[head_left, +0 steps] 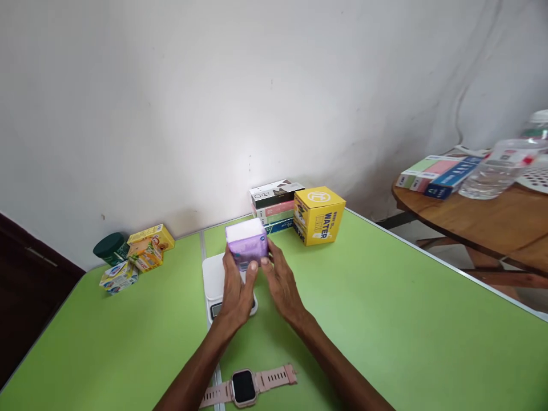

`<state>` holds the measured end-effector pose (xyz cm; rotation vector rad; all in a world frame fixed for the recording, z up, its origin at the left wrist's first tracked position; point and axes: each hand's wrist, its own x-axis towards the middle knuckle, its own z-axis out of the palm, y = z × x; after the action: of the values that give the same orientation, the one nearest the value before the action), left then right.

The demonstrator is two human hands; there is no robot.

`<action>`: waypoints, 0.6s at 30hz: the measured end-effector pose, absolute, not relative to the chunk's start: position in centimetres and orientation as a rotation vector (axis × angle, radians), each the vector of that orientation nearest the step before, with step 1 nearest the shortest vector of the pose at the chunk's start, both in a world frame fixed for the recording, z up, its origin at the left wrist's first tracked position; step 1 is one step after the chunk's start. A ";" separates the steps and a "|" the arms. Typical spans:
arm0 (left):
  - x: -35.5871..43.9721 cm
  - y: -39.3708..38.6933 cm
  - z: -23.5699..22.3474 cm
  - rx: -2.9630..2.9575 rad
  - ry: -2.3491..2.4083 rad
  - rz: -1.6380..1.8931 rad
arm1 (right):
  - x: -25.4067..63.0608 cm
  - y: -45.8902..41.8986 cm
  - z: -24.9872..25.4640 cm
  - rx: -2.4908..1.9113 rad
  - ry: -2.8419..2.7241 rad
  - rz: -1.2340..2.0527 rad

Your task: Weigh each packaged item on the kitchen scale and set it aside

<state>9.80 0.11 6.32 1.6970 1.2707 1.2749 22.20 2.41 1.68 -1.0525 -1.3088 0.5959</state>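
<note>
Between both hands is a small purple-and-white pack [248, 246], perhaps wrapped tissues or pads; its exact kind is unclear. My left hand [236, 288] grips its left side and my right hand [283, 279] its right side, thumbs toward me. The pack is held over a white kitchen scale [213, 274], whose display is partly covered by my left hand. Nearer me, a pink-strapped smartwatch [244, 388] lies face up on the green table [363, 319], its left strap partly behind my left forearm.
Behind the pack stand a yellow box [320, 217] and several stacked flat boxes [274, 205] by the wall. At left are a dark green tub [111, 249] and small cartons [145, 254]. A wooden table [483, 220] at right bears boxes and a clear plastic bottle [492, 171].
</note>
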 end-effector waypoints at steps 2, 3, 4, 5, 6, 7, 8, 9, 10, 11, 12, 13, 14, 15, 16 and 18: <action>12.1 2.1 5.6 1.734 1.215 1.236 | 24.3 4.0 1.4 -1.126 -1.242 0.546; 13.3 3.1 5.0 1.757 1.200 1.226 | 25.3 4.9 1.1 -1.157 -1.217 0.525; 14.4 4.2 4.3 1.779 1.192 1.220 | 26.2 5.8 0.6 -1.184 -1.196 0.508; 15.4 5.2 3.5 1.798 1.188 1.216 | 27.0 6.6 0.0 -1.206 -1.181 0.494; 16.3 6.1 2.8 1.812 1.183 1.215 | 27.8 7.4 -0.7 -1.224 -1.172 0.483; 17.1 6.9 2.1 1.821 1.180 1.212 | 28.4 8.1 -1.4 -1.239 -1.170 0.472; 17.7 7.5 1.6 1.829 1.180 1.204 | 28.8 8.6 -2.2 -1.252 -1.172 0.455; 18.1 7.9 1.1 1.835 1.187 1.191 | 29.1 8.9 -2.9 -1.264 -1.177 0.430; 18.3 8.2 0.8 1.838 1.202 1.176 | 29.2 9.1 -3.5 -1.279 -1.178 0.393; 18.4 8.3 0.5 1.838 1.226 1.160 | 29.1 9.2 -4.1 -1.297 -1.168 0.343; 18.4 8.3 0.3 1.833 1.257 1.138 | 29.0 9.1 -4.6 -1.321 -1.142 0.287; 18.3 8.2 0.2 1.819 1.296 1.109 | 28.7 9.0 -4.9 -1.350 -1.096 0.235; 18.2 8.1 0.2 1.793 1.340 1.074 | 28.3 8.7 -5.1 -1.381 -1.039 0.200; 18.1 7.9 0.1 1.760 1.386 1.040 | 28.0 8.4 -5.2 -1.411 -0.983 0.187; 18.1 7.7 0.1 1.729 1.422 1.011 | 27.6 8.1 -5.2 -1.434 -0.938 0.199; 18.2 7.6 0.0 1.704 1.440 0.994 | 27.1 7.6 -4.9 -1.446 -0.888 0.296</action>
<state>18.17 7.55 0.02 1.7040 1.4399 0.9939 27.07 7.64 -4.88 -1.4462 -0.8884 0.2955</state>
